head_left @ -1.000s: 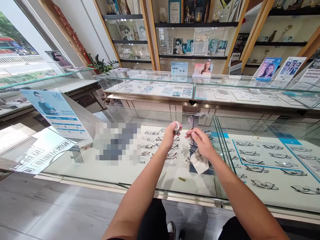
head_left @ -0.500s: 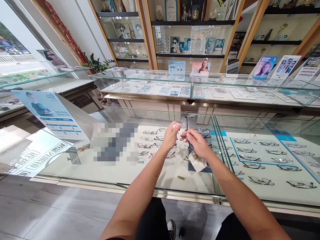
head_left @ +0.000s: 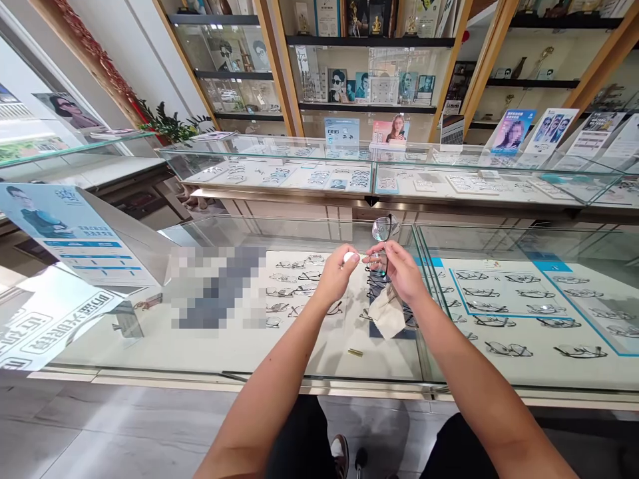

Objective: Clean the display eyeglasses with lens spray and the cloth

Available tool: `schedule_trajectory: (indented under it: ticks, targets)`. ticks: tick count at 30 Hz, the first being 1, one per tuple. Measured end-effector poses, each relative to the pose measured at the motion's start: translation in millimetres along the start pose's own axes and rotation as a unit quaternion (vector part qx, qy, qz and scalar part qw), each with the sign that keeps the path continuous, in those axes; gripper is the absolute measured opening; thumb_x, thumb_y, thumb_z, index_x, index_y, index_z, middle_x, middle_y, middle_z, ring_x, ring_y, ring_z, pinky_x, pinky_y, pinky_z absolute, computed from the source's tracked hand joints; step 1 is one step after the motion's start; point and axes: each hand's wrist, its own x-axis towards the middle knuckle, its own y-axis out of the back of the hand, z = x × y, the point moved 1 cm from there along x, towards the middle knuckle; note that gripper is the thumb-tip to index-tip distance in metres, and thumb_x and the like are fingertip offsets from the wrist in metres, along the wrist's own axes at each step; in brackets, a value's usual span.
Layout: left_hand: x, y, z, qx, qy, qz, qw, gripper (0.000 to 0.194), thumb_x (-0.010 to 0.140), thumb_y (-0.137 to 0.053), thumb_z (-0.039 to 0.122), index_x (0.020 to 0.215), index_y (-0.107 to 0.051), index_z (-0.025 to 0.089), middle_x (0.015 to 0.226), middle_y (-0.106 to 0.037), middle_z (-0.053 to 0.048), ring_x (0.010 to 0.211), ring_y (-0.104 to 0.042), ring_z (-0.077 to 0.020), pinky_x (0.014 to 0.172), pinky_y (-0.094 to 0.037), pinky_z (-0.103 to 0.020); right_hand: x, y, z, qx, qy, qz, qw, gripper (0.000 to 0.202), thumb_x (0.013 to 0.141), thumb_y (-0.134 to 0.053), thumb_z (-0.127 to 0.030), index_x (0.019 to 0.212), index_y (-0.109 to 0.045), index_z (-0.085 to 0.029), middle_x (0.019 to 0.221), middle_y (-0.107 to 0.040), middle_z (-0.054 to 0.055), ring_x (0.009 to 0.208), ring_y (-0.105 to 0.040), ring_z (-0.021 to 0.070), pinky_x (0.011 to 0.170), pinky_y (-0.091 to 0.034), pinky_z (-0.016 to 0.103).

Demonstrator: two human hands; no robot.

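Note:
A pair of thin-framed eyeglasses [head_left: 382, 228] is pinched in my right hand [head_left: 403, 271] above the glass counter. One round lens sticks up above the fingers; the other is lower, partly behind them. My left hand [head_left: 335, 278] is closed on a small white rounded object [head_left: 350, 258], beside the glasses. Its kind is unclear, and a thin light part extends from it towards my right fingers. Below my right hand, a cream cloth [head_left: 387, 318] lies on the counter. A small brass-coloured piece [head_left: 355, 352] rests nearer the front edge.
Under the glass top [head_left: 319, 362], rows of eyeglass frames [head_left: 494, 293] are on display. A folded advertising sign [head_left: 84, 233] stands at the left, near a blurred dark patch [head_left: 219, 286]. Another glass showcase [head_left: 279, 176] runs across behind, with shelves further back.
The glasses have been raised and turned, so a lens now stands above my right fingers. My left hand keeps its grip on the white object. The whole view has shifted slightly.

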Motion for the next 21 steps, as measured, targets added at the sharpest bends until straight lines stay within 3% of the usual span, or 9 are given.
schedule_trajectory:
  ticks: [7,14,18,21]
  targets:
    - [-1.0,-1.1,0.1,0.062,-0.054,-0.041,0.996,0.044,0.1,-0.06,0.064,0.084,-0.063,0.023,0.085,-0.066,-0.005,0.087,-0.056,-0.0256,0.082,-0.039,-0.036,-1.2,-1.1,-2.4,0.001,0.0,0.001,1.0,0.044,0.099,-0.066,-0.071,0.103,-0.068,-0.027,0.117,-0.079,0.006,0.105,-0.078,0.026,0.096,-0.065,0.043]
    - [-2.7,-0.1,3.3,0.079,-0.057,-0.05,0.994,0.04,0.101,-0.061,0.062,0.089,-0.066,0.024,0.089,-0.068,-0.006,0.092,-0.055,-0.027,0.087,-0.039,-0.037,-2.5,-1.7,-2.7,-0.009,-0.004,0.001,1.0,0.045,0.099,-0.064,-0.073,0.101,-0.067,-0.028,0.12,-0.079,0.006,0.11,-0.077,0.0264,0.095,-0.066,0.042]
    - [0.9,5.8,2.7,0.058,-0.046,-0.018,0.997,0.042,0.1,-0.061,0.064,0.091,-0.065,0.023,0.089,-0.066,-0.005,0.089,-0.055,-0.0251,0.083,-0.039,-0.035,-2.2,-1.7,-4.1,0.01,-0.005,0.001,1.0,0.042,0.1,-0.066,-0.069,0.102,-0.066,-0.028,0.119,-0.079,0.006,0.107,-0.079,0.0264,0.096,-0.065,0.043]
    - [10.6,25.5,-4.8,0.039,-0.017,0.059,0.997,0.041,0.096,-0.064,0.064,0.092,-0.062,0.023,0.085,-0.061,-0.002,0.082,-0.053,-0.0221,0.079,-0.04,-0.033,-1.1,-1.4,-5.5,0.008,0.0,0.007,1.0,0.043,0.099,-0.066,-0.07,0.101,-0.064,-0.027,0.118,-0.078,0.007,0.103,-0.08,0.0261,0.097,-0.065,0.044]
